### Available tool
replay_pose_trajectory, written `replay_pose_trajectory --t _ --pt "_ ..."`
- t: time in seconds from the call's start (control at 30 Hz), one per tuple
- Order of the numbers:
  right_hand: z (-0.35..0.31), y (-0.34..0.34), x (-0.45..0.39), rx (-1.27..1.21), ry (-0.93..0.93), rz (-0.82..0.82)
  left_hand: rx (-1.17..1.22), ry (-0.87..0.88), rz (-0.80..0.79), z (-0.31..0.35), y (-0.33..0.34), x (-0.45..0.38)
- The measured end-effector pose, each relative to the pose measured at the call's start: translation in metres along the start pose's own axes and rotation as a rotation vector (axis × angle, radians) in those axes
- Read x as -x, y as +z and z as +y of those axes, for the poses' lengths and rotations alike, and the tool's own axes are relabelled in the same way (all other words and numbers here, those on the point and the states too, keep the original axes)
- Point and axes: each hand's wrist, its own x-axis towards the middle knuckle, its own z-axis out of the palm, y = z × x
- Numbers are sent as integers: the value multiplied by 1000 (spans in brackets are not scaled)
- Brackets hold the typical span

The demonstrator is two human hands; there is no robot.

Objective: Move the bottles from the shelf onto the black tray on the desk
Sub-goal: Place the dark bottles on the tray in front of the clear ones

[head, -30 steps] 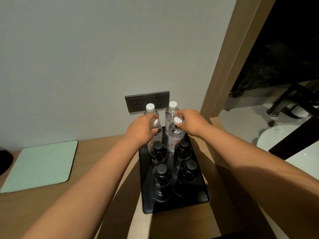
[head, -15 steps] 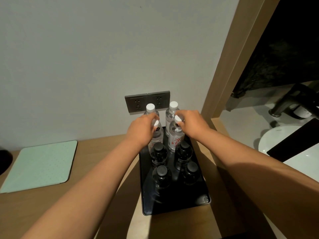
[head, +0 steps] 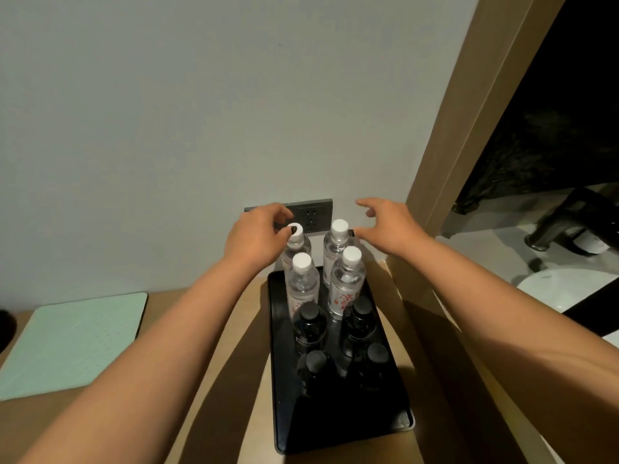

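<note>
**Hand-to-bottle geometry at the tray's far end**

Black tray (head: 338, 426) set lengthwise on the desk (head: 217, 380), long axis running away from the body toward the wall. Eight bottles standing upright on it in two columns: four clear white-capped ones at the far end, four dark black-capped ones nearer the body. Near third of the tray bare.

Left hand (head: 254, 236) raised beside the far-left clear bottle (head: 296, 244), fingers loosely curled and apart, thumb tip just beside or touching the cap; contact not resolvable. No clamp on the neck apparent. Bottle lies immediately right of and slightly below the fingertips.

Right hand (head: 388, 227) spread open in the air, fingers apart, holding nothing. Far-right clear bottle (head: 336, 249) lies to its left and below, near but apart. Near-row clear bottles (head: 303, 283) and (head: 346, 283) closer to the body than either hand and below both palms.

All bottle long axes vertical; any regrasp best taken from above at the cap or neck. Left hand nearer to a bottle than the right.

Shelf not identifiable in view. Judged status: placement on the tray done for every visible bottle; hands likely clear of the load. Risk: a sideways knuckle brush against the tightly grouped clear bottles could topple one into its neighbours.

Green mat (head: 67, 339) on the desk, well left of the tray, uninvolved.
</note>
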Motion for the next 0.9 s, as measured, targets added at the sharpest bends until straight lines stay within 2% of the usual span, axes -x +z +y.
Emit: replay_pose_trajectory --t 0.1,0.2,0.33,0.57,0.9 --pt "-6 7 -18 48 -7 -109 -34 -13 -140 -7 8 -17" --pt "-8 19 -36 29 -7 -192 35 -36 -224 -11 13 -30" --pt "-2 29 -57 57 -19 -187 -6 -28 -330 -18 18 -42" --pt "2 36 -75 63 -57 -152 -158 29 -258 -23 30 -49" --pt "7 34 -74 53 -98 -183 -189 120 -257 -18 30 -48"
